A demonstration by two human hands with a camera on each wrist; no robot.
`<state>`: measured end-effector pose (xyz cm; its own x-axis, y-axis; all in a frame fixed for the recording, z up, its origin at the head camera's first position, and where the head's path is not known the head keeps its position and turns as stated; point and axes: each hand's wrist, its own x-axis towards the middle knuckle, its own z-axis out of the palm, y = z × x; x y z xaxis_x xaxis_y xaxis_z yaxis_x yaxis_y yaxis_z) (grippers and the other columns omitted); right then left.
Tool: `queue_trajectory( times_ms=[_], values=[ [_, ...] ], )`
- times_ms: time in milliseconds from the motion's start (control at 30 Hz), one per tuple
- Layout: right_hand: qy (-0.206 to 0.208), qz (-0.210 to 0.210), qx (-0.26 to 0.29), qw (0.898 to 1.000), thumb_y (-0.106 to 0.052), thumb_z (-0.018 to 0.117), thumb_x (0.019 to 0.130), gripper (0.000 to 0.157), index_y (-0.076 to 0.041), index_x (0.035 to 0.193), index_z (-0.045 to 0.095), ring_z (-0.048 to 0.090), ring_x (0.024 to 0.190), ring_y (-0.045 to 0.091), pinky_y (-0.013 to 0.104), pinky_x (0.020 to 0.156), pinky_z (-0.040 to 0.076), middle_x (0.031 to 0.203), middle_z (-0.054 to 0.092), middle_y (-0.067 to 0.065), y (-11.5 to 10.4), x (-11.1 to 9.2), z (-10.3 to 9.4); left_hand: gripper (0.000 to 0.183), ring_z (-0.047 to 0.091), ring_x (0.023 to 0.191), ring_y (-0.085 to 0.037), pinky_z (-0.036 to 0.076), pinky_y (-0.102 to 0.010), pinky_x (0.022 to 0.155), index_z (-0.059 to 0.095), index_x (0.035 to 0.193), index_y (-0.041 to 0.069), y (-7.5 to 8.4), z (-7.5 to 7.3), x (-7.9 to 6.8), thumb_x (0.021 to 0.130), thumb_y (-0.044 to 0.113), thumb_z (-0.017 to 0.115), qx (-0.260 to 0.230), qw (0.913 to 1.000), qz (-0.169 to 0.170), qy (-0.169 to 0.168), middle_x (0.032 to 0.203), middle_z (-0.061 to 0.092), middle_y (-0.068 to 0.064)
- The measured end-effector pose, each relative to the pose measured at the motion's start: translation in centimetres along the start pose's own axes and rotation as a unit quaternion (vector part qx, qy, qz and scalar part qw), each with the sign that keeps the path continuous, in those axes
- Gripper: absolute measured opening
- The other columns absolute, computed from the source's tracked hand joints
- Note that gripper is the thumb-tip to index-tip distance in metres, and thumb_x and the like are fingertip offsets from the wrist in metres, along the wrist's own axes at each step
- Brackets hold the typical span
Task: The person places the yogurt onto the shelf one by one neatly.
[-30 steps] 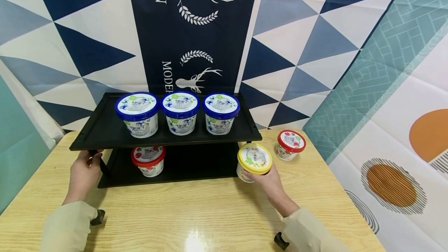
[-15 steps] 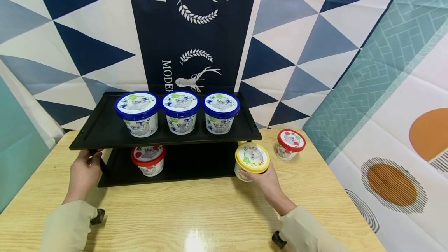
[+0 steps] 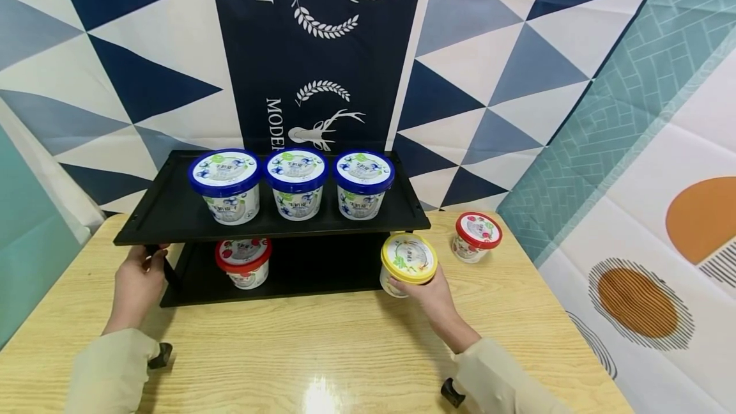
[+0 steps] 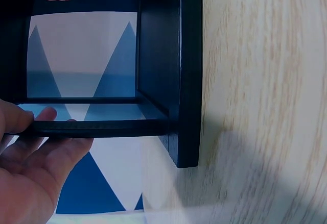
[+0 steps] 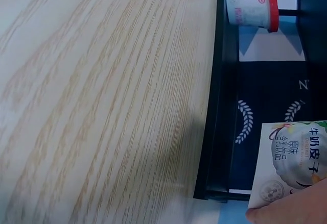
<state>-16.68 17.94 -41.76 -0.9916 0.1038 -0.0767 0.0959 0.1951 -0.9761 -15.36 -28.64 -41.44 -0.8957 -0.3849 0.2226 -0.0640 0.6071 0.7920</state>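
Note:
My right hand (image 3: 432, 296) grips a yellow-lidded tub (image 3: 410, 257) at the right front of a two-tier black rack (image 3: 299, 230). In the right wrist view, the thumb lies along the printed side of this tub (image 5: 299, 157); its lid is out of frame there. At the rack's left end my left hand (image 3: 138, 283) holds the front corner post (image 4: 102, 128), thumb on one side and fingers on the other. A red-lidded tub (image 3: 244, 264) stands on the lower shelf, its back partly hidden by the upper shelf.
Three blue-lidded tubs (image 3: 298, 184) stand in a row on the upper shelf. Another red-lidded tub (image 3: 477, 237) sits on the wooden table (image 3: 276, 350), right of the rack. Patterned cloth (image 3: 471, 82) hangs behind.
My right hand has shifted a little to the left with the yellow-lidded tub, bringing it nearer the lower shelf. The left hand has stayed on the post.

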Motion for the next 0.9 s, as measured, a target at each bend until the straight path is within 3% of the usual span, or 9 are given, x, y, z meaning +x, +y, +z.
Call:
queue_trajectory(
  times_ms=[433,900],
  values=[
    [-0.005,-0.018,0.031,0.999,-0.008,0.083,0.068,0.087,-0.014,0.139,0.033,0.043,0.124,0.022,0.037,0.109,0.034,0.135,0.046,0.007,0.0,0.1,0.8,0.036,0.048,0.116,-0.044,0.043,-0.058,0.096,0.045,0.125,-0.004,-0.1,0.0,0.1,0.1,0.017,0.029,0.003,1.0,0.001,-0.003,0.13,0.048,-0.029],
    [-0.01,-0.028,0.032,0.999,-0.01,0.083,0.068,0.087,-0.014,0.139,0.034,0.044,0.124,0.024,0.039,0.109,0.035,0.135,0.046,0.008,-0.2,0.2,1.6,0.036,0.048,0.116,-0.044,0.043,-0.058,0.095,0.045,0.125,-0.004,-0.2,0.1,0.0,0.1,0.016,0.03,0.003,1.0,0.006,0.002,0.129,0.049,-0.029]
  ],
)
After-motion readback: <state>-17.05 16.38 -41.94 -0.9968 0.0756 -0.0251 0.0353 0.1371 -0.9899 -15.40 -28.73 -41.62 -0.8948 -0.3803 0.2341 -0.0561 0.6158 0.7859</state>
